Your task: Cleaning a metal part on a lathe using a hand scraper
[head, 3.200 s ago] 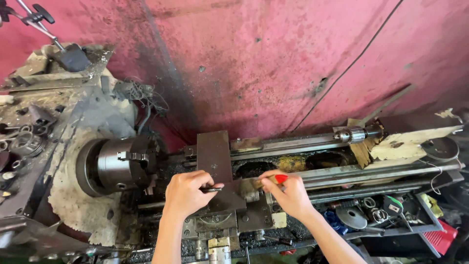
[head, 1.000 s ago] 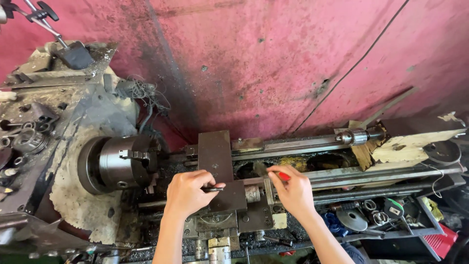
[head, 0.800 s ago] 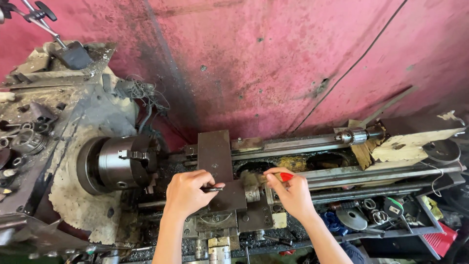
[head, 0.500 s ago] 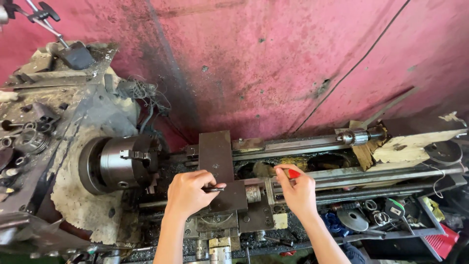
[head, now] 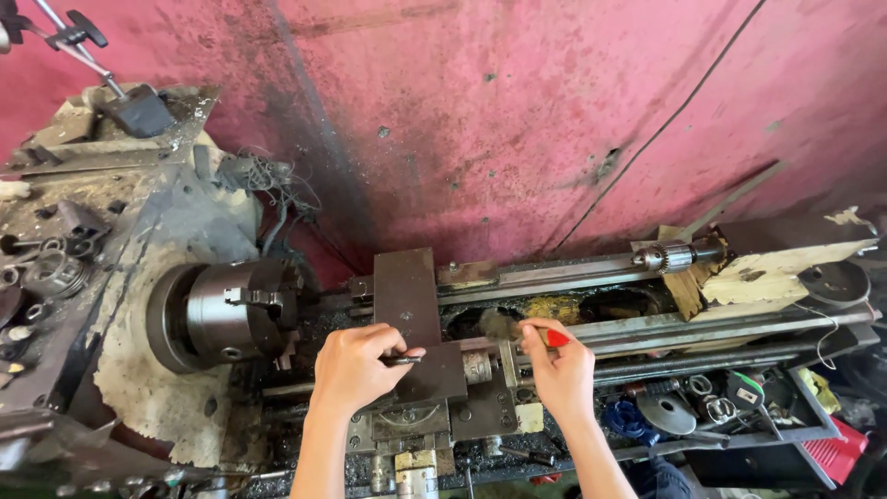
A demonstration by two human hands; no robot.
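A dark steel chuck shows a dull, oily sheen at 9 o'clock; the matt grey metal carriage plate is smooth but grimy. The red brush handle looks like glossy plastic. The red wall behind is rough, soot-stained.
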